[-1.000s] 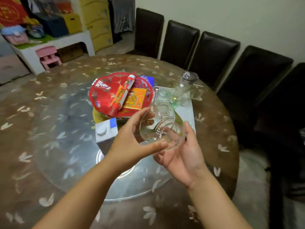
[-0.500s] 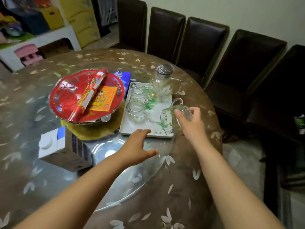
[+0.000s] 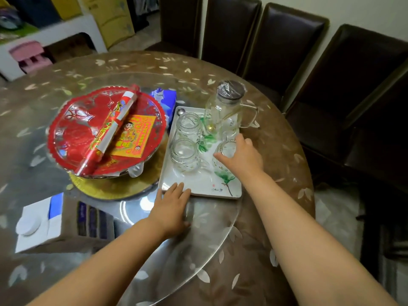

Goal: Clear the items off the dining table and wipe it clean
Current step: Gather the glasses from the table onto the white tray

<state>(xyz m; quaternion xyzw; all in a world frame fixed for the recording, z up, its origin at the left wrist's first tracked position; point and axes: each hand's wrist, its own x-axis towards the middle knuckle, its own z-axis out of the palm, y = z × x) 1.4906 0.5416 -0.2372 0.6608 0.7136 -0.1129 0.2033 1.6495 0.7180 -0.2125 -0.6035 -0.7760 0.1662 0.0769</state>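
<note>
A white rectangular tray (image 3: 198, 184) with a green leaf print sits on the glass turntable (image 3: 209, 239) of the round dining table (image 3: 276, 155). On it stand a lidded glass pitcher (image 3: 227, 111) and three glass cups. My right hand (image 3: 242, 157) grips the rightmost glass cup (image 3: 225, 151) from above, on the tray's right side. Two other cups (image 3: 186, 138) stand on the left side. My left hand (image 3: 172, 206) lies flat on the turntable, fingertips touching the tray's near left corner.
A red plate (image 3: 72, 133) holding a red roll and a yellow card sits on a gold mat to the left. A blue packet (image 3: 165, 102) lies behind the tray. A white and blue box (image 3: 61, 221) stands at near left. Dark chairs (image 3: 287, 47) line the far side.
My right hand carried the glass cup from in front of me to the tray's right side. My left hand let go of the cup and reached to the tray's near corner.
</note>
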